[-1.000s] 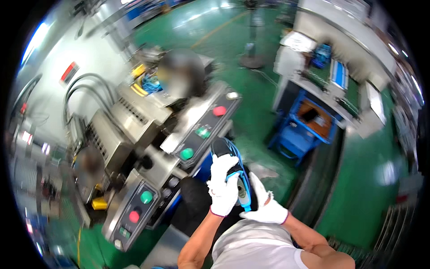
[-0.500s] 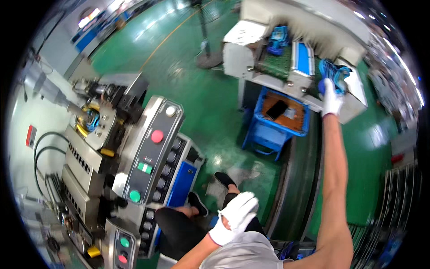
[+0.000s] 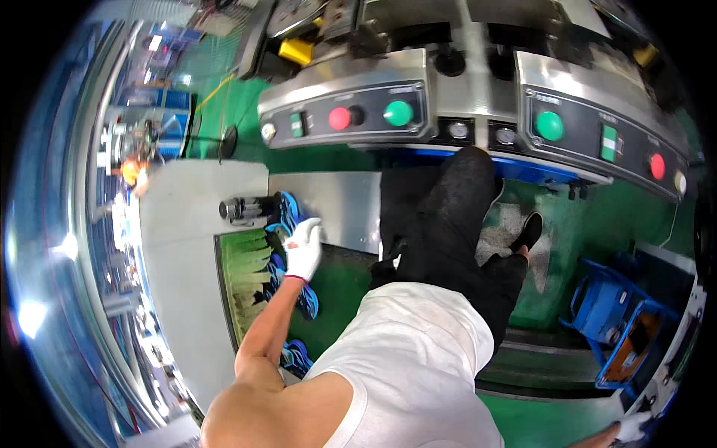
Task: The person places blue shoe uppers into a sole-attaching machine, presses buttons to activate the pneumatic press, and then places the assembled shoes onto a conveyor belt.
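Observation:
My left hand [image 3: 302, 250], in a white glove, is at the opening of a machine on the left. Its fingers look stretched out beside a blue-and-black shoe upper [image 3: 286, 213], and whether they touch it is unclear. More blue shoe pieces [image 3: 306, 300] sit along the opening below, one partly behind my wrist. Far off at the lower right rim is my right hand [image 3: 635, 427], also white-gloved. It is small and distorted there, so its fingers and anything in them cannot be made out.
Two control panels [image 3: 347, 112] [image 3: 597, 134] with red and green buttons span the top. A grey machine housing [image 3: 190, 201] with a bristle curtain [image 3: 245, 280] stands left. To the right is a blue stool-like stand [image 3: 601, 299] with a brown tray top [image 3: 633, 347]. My legs are in the middle.
The view has swung round, bringing the panels to the top. My left hand has gone from above my lap to the shoe pieces. My right hand, earlier at a blue bundle, is now near the rim.

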Tool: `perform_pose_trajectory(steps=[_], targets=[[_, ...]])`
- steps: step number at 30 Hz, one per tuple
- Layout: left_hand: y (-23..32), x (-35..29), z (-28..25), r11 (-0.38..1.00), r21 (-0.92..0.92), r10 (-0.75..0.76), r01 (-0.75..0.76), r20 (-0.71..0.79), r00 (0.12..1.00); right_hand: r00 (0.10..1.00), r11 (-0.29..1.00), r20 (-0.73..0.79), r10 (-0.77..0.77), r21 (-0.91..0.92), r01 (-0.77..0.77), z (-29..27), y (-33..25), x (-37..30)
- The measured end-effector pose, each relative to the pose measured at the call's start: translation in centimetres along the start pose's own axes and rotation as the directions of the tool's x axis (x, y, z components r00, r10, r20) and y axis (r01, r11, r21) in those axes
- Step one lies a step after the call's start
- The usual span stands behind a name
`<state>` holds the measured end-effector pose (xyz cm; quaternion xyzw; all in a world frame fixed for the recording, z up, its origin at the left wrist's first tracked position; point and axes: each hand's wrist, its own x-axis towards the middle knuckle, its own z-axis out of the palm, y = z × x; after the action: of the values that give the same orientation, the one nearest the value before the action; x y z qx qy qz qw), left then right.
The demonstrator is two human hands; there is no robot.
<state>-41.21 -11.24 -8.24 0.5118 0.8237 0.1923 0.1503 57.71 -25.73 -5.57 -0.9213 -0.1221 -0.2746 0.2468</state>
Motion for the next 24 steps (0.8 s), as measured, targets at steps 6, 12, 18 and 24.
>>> perform_pose_trajectory(steps=[6,12,18,24], targets=[[-18.2,-5.8,-10.7,0.963,0.128,-0.193,0.238,-0.292,0.937,0.697,0.974,0.713,-0.084,0.206,-0.093,2.1,-9.7,-27.4],[-18.4,2.6,-7.7,0.97,0.221,0.125,-0.102,-0.096,0.987,0.222,0.848,0.885,-0.41,0.459,-0.265,-2.0,-24.0,-38.8],[-18.7,7.6,-4.5,0.996,0.068,0.06,-0.059,-0.021,0.998,-0.03,0.725,0.735,-0.677,0.66,-0.198,-9.5,-38.3,-44.5],[-9.8,8.1,-5.4,0.892,-0.377,-0.213,0.248,0.132,0.968,-0.495,0.539,0.345,-0.797,0.777,-0.326,-20.9,-48.3,-53.5]])
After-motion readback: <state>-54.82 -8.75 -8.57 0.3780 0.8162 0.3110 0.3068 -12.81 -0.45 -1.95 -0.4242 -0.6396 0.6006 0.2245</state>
